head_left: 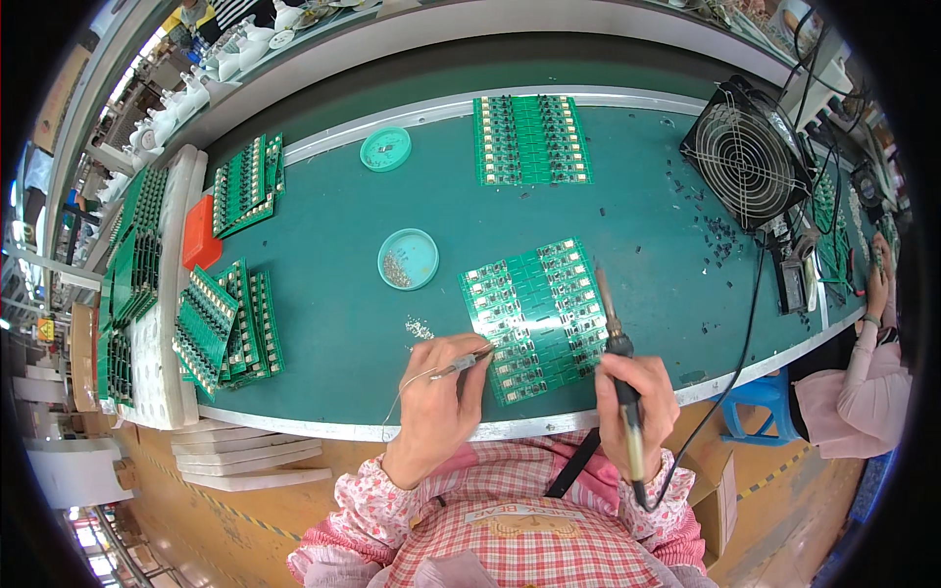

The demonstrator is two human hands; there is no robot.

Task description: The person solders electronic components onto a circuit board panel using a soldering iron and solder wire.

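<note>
My left hand (437, 392) is closed on a pair of metal tweezers (457, 367), whose tip reaches the left edge of a green circuit board panel (534, 321). A thin wire (394, 410) curves down beside this hand. The panel lies slightly turned on the green bench mat and carries rows of small pale and dark parts. In my right hand (639, 397) is a soldering iron (619, 343), gripped by its dark handle. Its tip points away from me, just off the panel's right edge.
Two round green dishes (408, 233) hold small parts. Another panel (532, 140) lies at the back. Stacked panels (227, 328) stand left, beside a red box (202, 233). At right are a black fan (750, 157), scattered black bits (722, 241) and a co-worker's hand (879, 279).
</note>
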